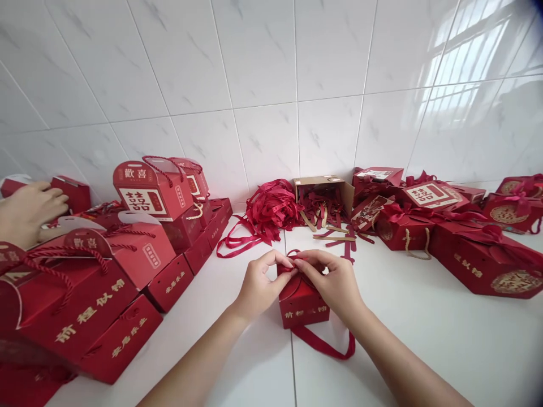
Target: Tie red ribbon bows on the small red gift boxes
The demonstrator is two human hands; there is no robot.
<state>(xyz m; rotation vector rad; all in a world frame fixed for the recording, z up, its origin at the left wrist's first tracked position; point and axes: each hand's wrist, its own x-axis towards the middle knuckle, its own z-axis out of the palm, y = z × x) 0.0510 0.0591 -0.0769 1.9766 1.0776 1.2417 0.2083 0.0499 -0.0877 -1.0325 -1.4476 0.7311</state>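
Observation:
A small red gift box (303,308) with gold lettering stands upright on the white tiled surface in front of me. My left hand (265,280) and my right hand (333,277) meet over its top, thumbs and forefingers pinched together on a red ribbon (326,346). One length of that ribbon loops out in front of the box and lies on the surface. The fingers partly cover the spot where the ribbon is held, so I cannot tell whether it is knotted there.
Red gift boxes (146,243) are stacked at the left, where another person's hand (31,206) reaches in. A ribbon heap (274,206) and a cardboard box (324,183) of dark red strips sit by the wall. Ribbon-tied boxes (487,257) crowd the right.

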